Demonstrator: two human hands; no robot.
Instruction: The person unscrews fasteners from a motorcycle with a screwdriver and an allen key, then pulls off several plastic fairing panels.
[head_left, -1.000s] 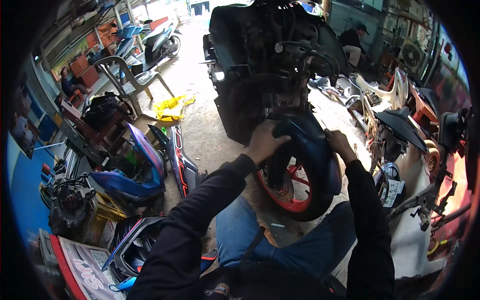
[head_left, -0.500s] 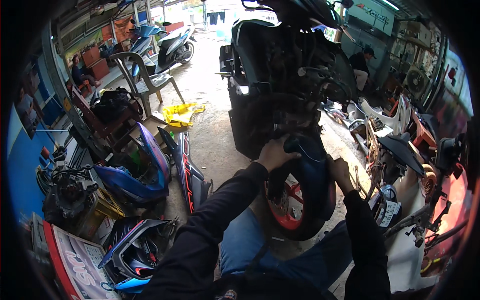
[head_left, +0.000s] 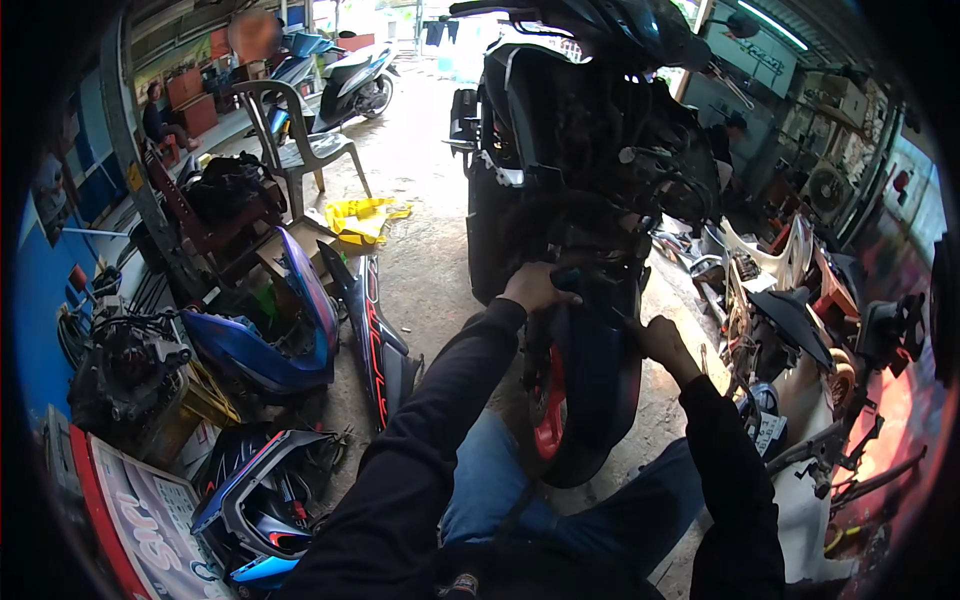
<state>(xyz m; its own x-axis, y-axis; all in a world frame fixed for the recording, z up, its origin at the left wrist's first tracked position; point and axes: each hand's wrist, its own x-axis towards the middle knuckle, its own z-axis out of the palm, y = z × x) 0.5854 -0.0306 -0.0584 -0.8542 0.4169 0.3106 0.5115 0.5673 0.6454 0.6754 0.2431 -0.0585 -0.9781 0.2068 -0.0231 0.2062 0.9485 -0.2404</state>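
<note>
A partly stripped scooter point(head_left: 590, 150) stands in front of me, its dark inner parts exposed. Below it is the front wheel, with a black tyre point(head_left: 590, 440) and a red rim point(head_left: 550, 405). A dark front fender point(head_left: 597, 325) covers the top of the tyre. My left hand point(head_left: 538, 288) is closed at the fender's upper left edge, thumb toward the middle. On the wheel's right side, my right hand point(head_left: 668, 345) makes a fist beside the fender. A short thin dark piece seems to stick out of it, too small to name.
Blue-purple body panels point(head_left: 265, 340) and a long dark panel point(head_left: 375, 340) lie on the left. An engine point(head_left: 130, 375) sits beyond them. A plastic chair point(head_left: 310, 155) and a yellow bag point(head_left: 362, 220) are farther back. Loose parts point(head_left: 790, 300) crowd the right. People sit in the background.
The front wheel has turned, so its red rim shows narrower. My right hand has moved slightly left along with the fender. My left hand stays at the fender's upper left.
</note>
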